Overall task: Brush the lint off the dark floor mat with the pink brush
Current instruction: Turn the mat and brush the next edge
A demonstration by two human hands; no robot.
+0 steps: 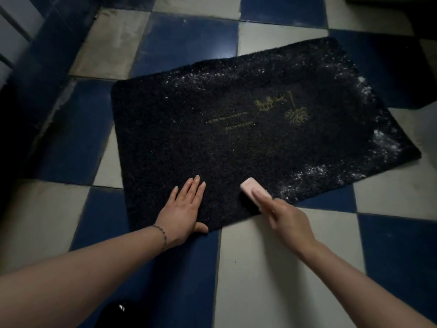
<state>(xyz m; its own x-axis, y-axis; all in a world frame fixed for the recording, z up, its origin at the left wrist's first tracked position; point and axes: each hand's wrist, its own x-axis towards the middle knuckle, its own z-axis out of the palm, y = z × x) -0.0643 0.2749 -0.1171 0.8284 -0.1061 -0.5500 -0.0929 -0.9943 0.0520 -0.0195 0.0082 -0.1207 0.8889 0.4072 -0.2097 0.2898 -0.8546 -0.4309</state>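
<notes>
Our left hand lies flat on the dark floor mat in the middle of the frame. Our right hand holds the pink brush on the mat's lower edge. White lint sits at right.

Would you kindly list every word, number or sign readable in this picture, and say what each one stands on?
Nothing here can be read with certainty.
Two short gold lines of text on the dark floor mat, near its middle: too small and blurred to read.
Larger gold script beside a gold plant-like motif on the mat: letters not legible.
The pink brush shows no lettering.
</notes>
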